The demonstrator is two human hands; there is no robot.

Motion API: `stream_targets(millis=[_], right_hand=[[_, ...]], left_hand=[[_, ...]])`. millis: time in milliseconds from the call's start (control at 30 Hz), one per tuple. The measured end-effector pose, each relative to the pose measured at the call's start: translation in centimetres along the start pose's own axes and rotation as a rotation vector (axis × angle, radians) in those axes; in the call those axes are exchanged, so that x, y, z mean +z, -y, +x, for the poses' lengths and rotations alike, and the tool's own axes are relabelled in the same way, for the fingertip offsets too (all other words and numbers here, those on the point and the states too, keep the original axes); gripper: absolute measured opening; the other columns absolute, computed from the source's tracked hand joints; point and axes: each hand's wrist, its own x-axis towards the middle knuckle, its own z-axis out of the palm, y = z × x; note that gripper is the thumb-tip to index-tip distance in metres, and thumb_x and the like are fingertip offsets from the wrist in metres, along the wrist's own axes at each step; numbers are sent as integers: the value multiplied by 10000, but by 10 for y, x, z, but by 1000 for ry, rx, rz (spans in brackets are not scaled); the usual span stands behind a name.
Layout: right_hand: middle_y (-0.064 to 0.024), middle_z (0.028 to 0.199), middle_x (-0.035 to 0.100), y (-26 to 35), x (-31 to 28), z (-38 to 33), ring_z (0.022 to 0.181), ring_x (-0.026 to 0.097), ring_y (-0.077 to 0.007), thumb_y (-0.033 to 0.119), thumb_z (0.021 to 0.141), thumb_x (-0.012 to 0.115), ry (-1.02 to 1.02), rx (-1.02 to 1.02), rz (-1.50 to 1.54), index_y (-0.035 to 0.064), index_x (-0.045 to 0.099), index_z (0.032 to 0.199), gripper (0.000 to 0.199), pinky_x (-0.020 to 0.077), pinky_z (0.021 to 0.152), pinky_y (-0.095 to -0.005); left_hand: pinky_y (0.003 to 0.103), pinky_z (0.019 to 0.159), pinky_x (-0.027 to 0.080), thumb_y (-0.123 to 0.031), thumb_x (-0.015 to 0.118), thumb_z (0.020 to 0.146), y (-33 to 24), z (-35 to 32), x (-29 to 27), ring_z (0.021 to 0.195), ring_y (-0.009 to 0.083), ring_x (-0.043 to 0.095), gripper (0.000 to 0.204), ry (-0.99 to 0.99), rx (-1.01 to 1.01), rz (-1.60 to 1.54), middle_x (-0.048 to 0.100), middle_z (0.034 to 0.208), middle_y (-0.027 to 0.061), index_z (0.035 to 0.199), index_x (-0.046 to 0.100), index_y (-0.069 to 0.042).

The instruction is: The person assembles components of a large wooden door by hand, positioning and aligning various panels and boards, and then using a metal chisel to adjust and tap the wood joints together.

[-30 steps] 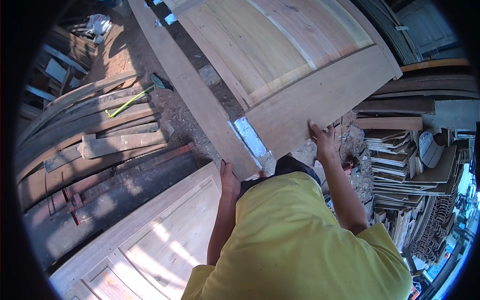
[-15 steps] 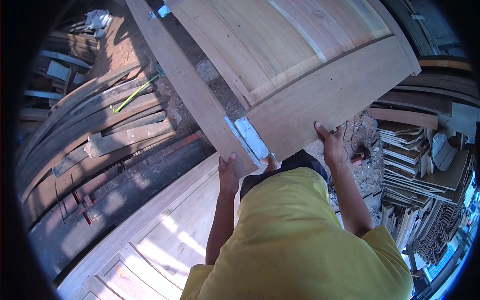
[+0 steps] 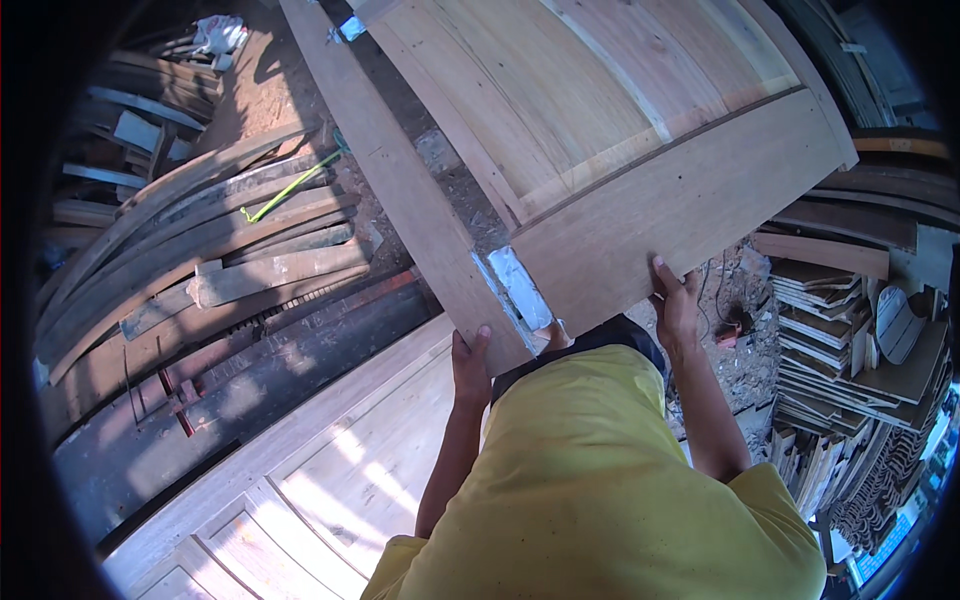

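Note:
My left hand [image 3: 472,362] grips the near end of a long wooden door stile [image 3: 410,190], thumb on its top face. My right hand [image 3: 676,302] holds the near edge of the wide bottom rail [image 3: 680,185] of a wooden door panel [image 3: 570,100], thumb on top and its other fingers partly hidden beneath. A tenon [image 3: 520,288] smeared with something white juts from the rail toward the stile. White smears also line the stile's inner edge there. A second whitened tenon [image 3: 352,28] shows at the far end. A gap runs between stile and panel.
Another panelled wooden door [image 3: 350,480] lies at lower left beside a dark metal beam [image 3: 230,390]. Stacked planks [image 3: 240,230] with a yellow-green strip [image 3: 290,190] lie to the left. Piled boards [image 3: 825,340] stand at right, near a small reddish object [image 3: 730,335] on the ground.
The whole view has shifted a little, so hands, stile and panel appear slightly lower and farther right. Both hands keep their holds; the gap looks much the same.

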Motion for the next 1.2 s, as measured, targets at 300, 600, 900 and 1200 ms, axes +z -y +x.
stream_targets(millis=[300, 600, 900, 1200], right_hand=[[-89, 1497, 532, -17, 14, 0, 1381, 480, -265, 475, 1043, 564, 156, 287, 243, 84, 475, 1518, 621, 388, 1155, -445], [-90, 1454, 559, -15, 11, 8, 1339, 513, -269, 436, 1018, 624, 161, 355, 279, 85, 515, 1466, 580, 402, 1148, -433], [-86, 1436, 565, 0, 20, 2, 1345, 507, -266, 418, 1013, 637, 173, 385, 249, 65, 506, 1458, 583, 378, 1170, -427], [-96, 1443, 555, 6, 26, -3, 1342, 505, -274, 413, 1013, 640, 148, 399, 262, 53, 489, 1468, 600, 375, 1173, -429]], left_hand=[[370, 1051, 483, -188, 676, 1000, -1, -9, 0, 1203, 206, 595, 498, -53, 37, 51, 619, 1310, 128, 1404, 463, 11], [354, 983, 517, -207, 709, 979, -5, -11, 5, 1110, 183, 630, 463, -75, 34, 54, 656, 1226, 117, 1333, 505, 11], [350, 985, 523, -175, 695, 988, 0, -11, 10, 1108, 182, 642, 457, -95, 39, -16, 664, 1233, 117, 1362, 507, 9], [346, 1007, 514, -150, 677, 996, 2, -20, 18, 1169, 194, 621, 452, -41, 30, -144, 640, 1293, 125, 1381, 495, 1]])
